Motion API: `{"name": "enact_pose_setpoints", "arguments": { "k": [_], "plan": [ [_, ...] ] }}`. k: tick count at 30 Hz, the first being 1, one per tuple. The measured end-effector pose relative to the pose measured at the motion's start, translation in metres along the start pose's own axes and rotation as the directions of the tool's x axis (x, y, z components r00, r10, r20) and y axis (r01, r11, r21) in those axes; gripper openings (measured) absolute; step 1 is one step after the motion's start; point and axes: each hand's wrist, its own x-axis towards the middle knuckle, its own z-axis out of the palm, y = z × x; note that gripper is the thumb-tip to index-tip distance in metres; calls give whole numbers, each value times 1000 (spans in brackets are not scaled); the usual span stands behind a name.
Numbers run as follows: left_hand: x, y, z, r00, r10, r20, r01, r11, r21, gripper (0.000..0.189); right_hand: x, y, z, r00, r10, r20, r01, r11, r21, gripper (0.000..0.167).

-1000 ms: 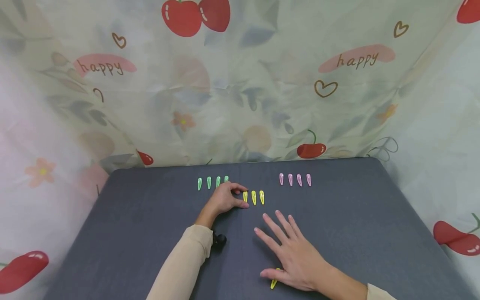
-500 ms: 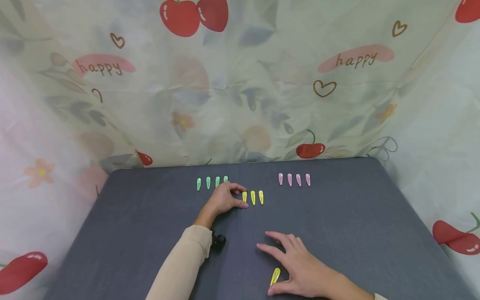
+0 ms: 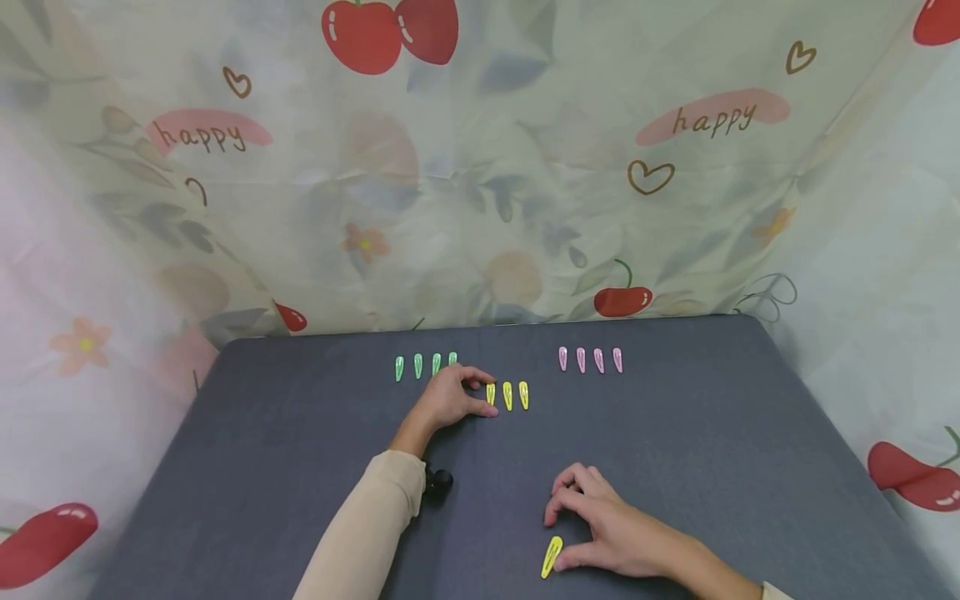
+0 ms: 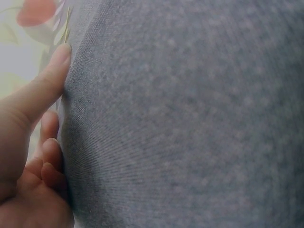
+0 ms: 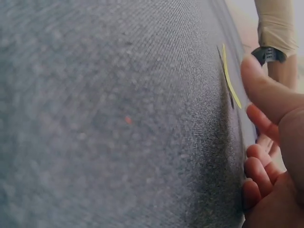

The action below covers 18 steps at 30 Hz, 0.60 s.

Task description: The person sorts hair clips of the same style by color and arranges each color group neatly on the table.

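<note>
Three yellow snap hair clips (image 3: 507,396) lie in a row at mid-table. My left hand (image 3: 450,396) pinches the leftmost one end to end, forefinger at its upper end and thumb at its lower end; in the left wrist view the thumb (image 4: 47,85) lies low along the cloth. Another yellow hair clip (image 3: 552,557) lies slanted near the front. My right hand (image 3: 611,533) is beside it with the thumb tip right at its edge and bent fingers apart above. The right wrist view shows this clip edge-on, just off the thumb (image 5: 261,85).
Several green hair clips (image 3: 417,366) form a row at the back left, the last partly behind the left hand. Several pink ones (image 3: 581,360) line up at the back right. A dark cloth (image 3: 675,450) covers the table; a printed curtain (image 3: 480,167) hangs behind.
My right hand has drawn back from a spread, flat pose over the front clip. Its fingers are now bent and its thumb is beside the clip. The left hand stays put.
</note>
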Motion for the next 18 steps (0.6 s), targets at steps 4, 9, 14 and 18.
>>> {"name": "enact_pose_setpoints", "arguments": {
  "k": [4, 9, 14, 18],
  "plan": [
    [0, 0, 1, 1000, 0, 1, 0, 1000, 5, 48, 1, 1, 1, 998, -61, -29, 60, 998, -35, 27],
    [0, 1, 1, 1000, -3, 4, 3, 1000, 3, 48, 1, 0, 2, 997, -75, -27, 74, 996, -56, 20],
    [1, 2, 1, 1000, -4, 6, 4, 1000, 0, 48, 3, 0, 0, 997, -74, -5, 73, 996, -54, 17],
    [1, 2, 1, 1000, -7, 3, 7, 1000, -4, 48, 5, 1, -3, 996, -93, -4, 93, 996, -15, 18]
  ]
}}
